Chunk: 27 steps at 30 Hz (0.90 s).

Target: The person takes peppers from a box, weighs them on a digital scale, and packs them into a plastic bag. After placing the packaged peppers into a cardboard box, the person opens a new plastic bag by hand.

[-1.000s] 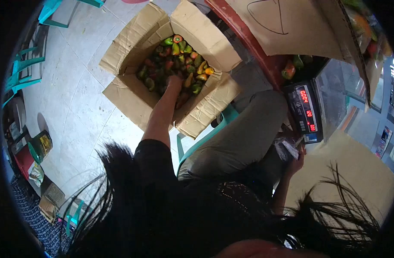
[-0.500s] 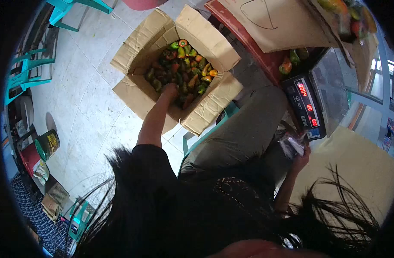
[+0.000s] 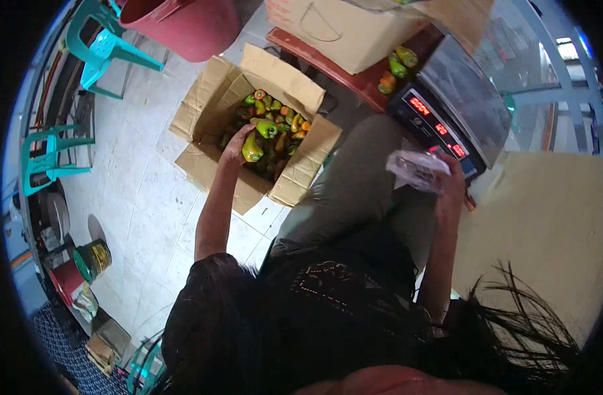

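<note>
My left hand is closed around green peppers above an open cardboard box. Two peppers show at its fingers. Inside the box lie several green, yellow, orange and red peppers. On the right, my right hand grips a crumpled clear plastic bag over my lap, close to a digital scale with red lit digits.
Another cardboard box rests on a red table, with several peppers beside it. A large red bucket stands at the top. Green plastic chairs and a small green bucket are at left.
My left hand has risen out of the pile with green peppers in it. My right hand has lifted the plastic bag. The view has shifted, showing more of the red bucket.
</note>
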Available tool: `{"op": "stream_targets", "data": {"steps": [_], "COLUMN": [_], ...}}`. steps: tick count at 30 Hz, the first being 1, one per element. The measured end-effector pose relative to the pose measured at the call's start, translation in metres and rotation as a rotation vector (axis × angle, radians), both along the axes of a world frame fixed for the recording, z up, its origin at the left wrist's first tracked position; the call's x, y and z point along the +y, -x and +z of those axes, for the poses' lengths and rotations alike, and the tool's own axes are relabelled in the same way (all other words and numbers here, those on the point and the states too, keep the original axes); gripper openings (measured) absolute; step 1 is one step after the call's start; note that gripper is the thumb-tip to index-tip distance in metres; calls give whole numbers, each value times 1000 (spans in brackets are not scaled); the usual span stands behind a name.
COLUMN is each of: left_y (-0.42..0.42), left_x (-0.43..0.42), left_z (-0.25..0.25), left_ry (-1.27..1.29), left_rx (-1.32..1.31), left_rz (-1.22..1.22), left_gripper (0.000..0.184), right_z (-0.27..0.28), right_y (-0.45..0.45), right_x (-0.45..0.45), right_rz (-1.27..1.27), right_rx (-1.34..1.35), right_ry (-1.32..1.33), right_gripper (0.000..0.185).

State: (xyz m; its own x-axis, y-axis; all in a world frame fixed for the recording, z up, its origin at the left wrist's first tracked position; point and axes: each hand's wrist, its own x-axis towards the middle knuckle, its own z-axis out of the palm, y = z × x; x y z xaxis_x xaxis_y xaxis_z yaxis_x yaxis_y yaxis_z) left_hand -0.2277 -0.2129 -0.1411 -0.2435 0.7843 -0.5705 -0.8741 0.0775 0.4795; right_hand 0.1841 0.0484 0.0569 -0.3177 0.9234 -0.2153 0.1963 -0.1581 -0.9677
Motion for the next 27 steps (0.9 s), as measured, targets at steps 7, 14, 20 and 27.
{"op": "stream_targets", "data": {"steps": [7,14,20,27], "left_y": [-29,-74,-175,-262], "left_x": [23,48,126,171], "left_z": [61,125,245,223], "left_ry": [-53,-157,-295,-191], "left_rx": [-49,-148,147,295], "left_rz": [-9,-220,-772,-1080], "left_gripper": [44,53,59,64], "right_z": [-4,3,6,27], "right_y": [4,12,8,-25], "right_x": [1,-12,-9,-7], "right_rz": [-22,-108,-50,-9], "right_rx": [125,-30,-157,-166], "right_ry": [59,-132,-448,-413], "right_gripper": [24,17,18,26]}}
